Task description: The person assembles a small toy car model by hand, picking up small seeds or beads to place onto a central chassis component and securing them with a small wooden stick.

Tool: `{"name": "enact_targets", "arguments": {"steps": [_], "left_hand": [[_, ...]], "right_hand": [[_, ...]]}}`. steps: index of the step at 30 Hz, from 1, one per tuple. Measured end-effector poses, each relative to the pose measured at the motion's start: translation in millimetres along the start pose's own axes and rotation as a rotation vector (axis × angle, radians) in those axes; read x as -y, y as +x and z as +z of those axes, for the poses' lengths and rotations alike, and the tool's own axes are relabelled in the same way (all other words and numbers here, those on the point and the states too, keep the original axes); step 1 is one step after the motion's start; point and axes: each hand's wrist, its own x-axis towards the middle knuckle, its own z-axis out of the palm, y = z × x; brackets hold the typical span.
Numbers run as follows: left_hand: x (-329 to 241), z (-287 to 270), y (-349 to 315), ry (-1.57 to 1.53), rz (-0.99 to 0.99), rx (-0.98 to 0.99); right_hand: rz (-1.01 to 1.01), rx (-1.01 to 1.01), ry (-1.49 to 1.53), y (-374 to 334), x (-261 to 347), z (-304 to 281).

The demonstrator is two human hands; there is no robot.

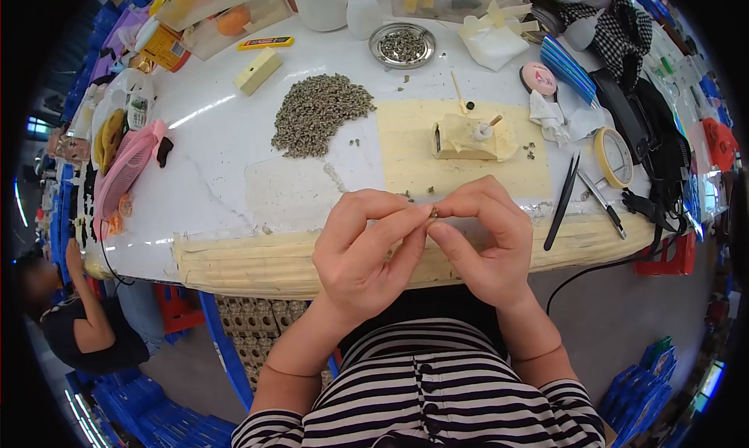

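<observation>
Fingertip work at the desk [204,148]

From here, the left hand [363,249] and right hand [491,241] meet, fingers [399,222] clamped together on a tiny metal part [434,213] above the near edge; a light, steady pinch should serve best.

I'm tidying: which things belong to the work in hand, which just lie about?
Likely in use: tiny metallic piece at fingertips; heap of small grey metallic parts; round silver dish.
Likely lying about: crumpled white tissue; black and white checked cloth.
</observation>
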Motion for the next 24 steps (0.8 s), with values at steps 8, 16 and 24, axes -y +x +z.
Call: {"name": "enact_targets", "arguments": {"steps": [8,16,24], "left_hand": [[-3.4,4.0,-1.5,-0.007,-0.042,-0.015],[-2.7,2.2,-0.3,-0.003,-0.029,-0.009],[-2.6,2.7,-0.5,-0.001,-0.030,-0.003]], "right_hand": [[-0.118,-0.051,-0.082,-0.5,4.0,-4.0],[-0.026,-0.019,-0.054,0.8,2.1,-0.4],[-0.005,-0.056,-0.011,-1.0,1.9,-1.3]]}}
